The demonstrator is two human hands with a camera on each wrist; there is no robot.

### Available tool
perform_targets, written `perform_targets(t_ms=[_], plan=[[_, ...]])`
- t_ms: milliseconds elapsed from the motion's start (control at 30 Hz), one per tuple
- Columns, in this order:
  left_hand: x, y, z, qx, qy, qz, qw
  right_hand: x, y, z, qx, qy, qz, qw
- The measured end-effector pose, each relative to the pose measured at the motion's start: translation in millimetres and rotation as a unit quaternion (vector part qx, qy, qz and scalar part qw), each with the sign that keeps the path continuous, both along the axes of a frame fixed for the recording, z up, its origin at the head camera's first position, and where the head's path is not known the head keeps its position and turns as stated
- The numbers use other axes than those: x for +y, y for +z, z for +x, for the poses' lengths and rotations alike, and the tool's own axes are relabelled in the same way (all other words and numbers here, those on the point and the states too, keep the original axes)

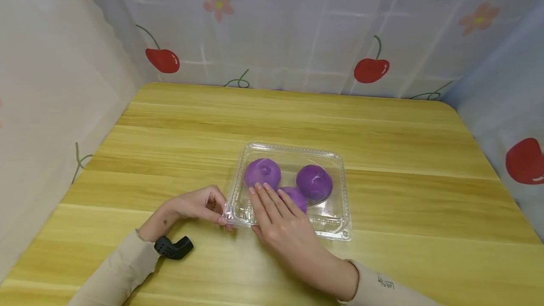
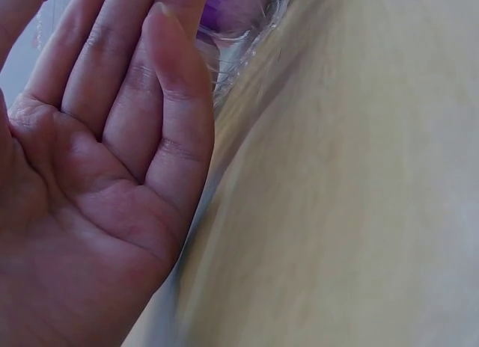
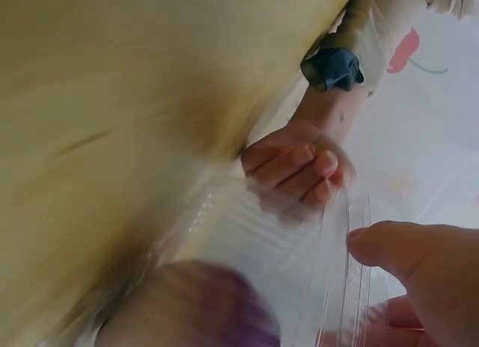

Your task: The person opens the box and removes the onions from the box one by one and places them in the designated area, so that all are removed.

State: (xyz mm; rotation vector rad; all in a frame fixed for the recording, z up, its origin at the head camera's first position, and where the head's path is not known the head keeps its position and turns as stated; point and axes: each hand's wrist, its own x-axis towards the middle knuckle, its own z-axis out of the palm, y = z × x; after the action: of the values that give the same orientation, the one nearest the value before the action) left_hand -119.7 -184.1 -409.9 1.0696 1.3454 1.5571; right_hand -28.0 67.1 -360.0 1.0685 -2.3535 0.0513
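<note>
A clear plastic clamshell box (image 1: 335, 164) lies on the table with its lid over the base. Inside are three round purple pieces: one at the left (image 1: 260, 172), one at the right (image 1: 314, 182), and a third (image 1: 294, 196) partly covered by the right hand. My left hand (image 1: 197, 204) pinches the box's near left corner between thumb and fingers. Over the front of the lid lies my right hand (image 1: 284, 230), its fingers straight and side by side. The right thumb (image 3: 397, 246) is at the box's rim in the right wrist view.
The wooden table (image 1: 408, 136) extends around the box on every side. A curtain (image 1: 289, 27) printed with cherries and flowers hangs behind it and at both sides. On the left wrist is a black strapped device (image 1: 173, 248).
</note>
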Motion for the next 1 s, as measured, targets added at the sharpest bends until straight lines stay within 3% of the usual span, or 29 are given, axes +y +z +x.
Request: perform_targets(t_ms=[300, 667, 1000], plan=[[-4.0, -2.2, -1.8, -0.016, -0.016, 0.023, 0.9995, 43.9, 2.0, 4.8, -0.061, -0.009, -0.033, 0.998], [-4.7, -2.2, -2.6, -0.018, -0.022, 0.034, 0.999, 103.2, 0.2, 7.4, -0.115, -0.015, -0.032, 0.993], [-3.3, -2.3, -4.5, -0.018, -0.024, 0.033, 0.999, 140.2, -2.2, 1.2, -0.143, 0.039, -0.046, 0.988]])
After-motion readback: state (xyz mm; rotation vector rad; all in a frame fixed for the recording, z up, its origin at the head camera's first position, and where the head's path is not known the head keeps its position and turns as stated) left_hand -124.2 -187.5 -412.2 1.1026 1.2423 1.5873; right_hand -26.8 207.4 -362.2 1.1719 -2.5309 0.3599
